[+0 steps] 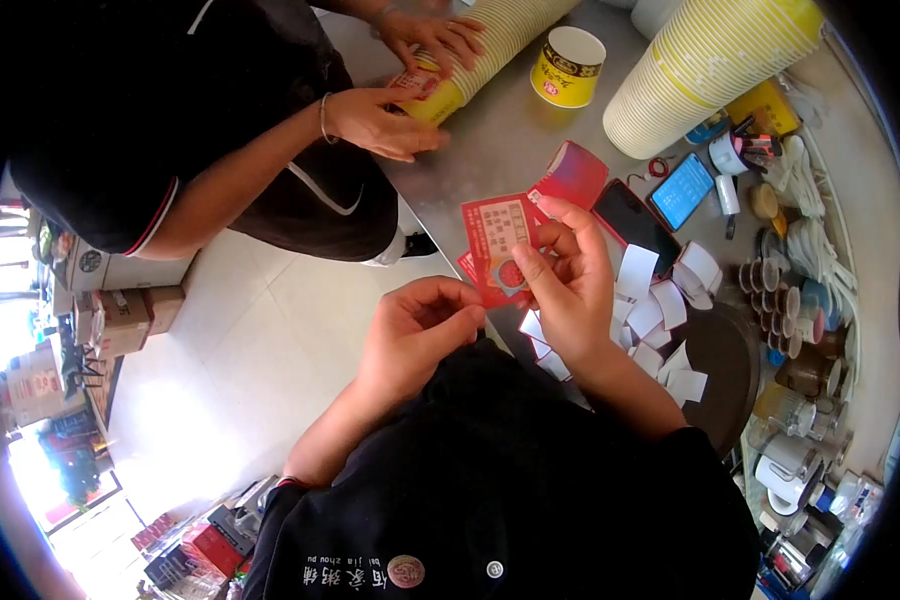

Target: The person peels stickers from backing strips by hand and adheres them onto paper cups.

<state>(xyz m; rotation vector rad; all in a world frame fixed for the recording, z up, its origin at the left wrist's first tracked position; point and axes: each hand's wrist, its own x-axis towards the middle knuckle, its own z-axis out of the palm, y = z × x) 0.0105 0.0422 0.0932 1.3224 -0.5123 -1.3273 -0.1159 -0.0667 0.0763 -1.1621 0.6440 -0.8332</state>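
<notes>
Between my hands is a red printed label [490,232] with pale lettering and a round greenish picture. My right hand [578,280] grips its right side, thumb on the printed face. At the label's lower left corner, the thumb and forefinger of my left hand [420,325] are pinched together. Another red edge shows beneath the label on the left. Just beyond my right fingertips is a curled red sheet [575,172]; whether I hold it too, I cannot tell. Curled white paper pieces [650,312], some red-edged, lie scattered beside my right wrist.
Across the metal table, another person's hands [385,122] rest on a lying stack of yellow cups [505,38] bearing a red label. Nearby are a single yellow cup [568,68], a tall cup stack [705,70], two phones [682,192], a dark round stool [720,370] and shelved containers.
</notes>
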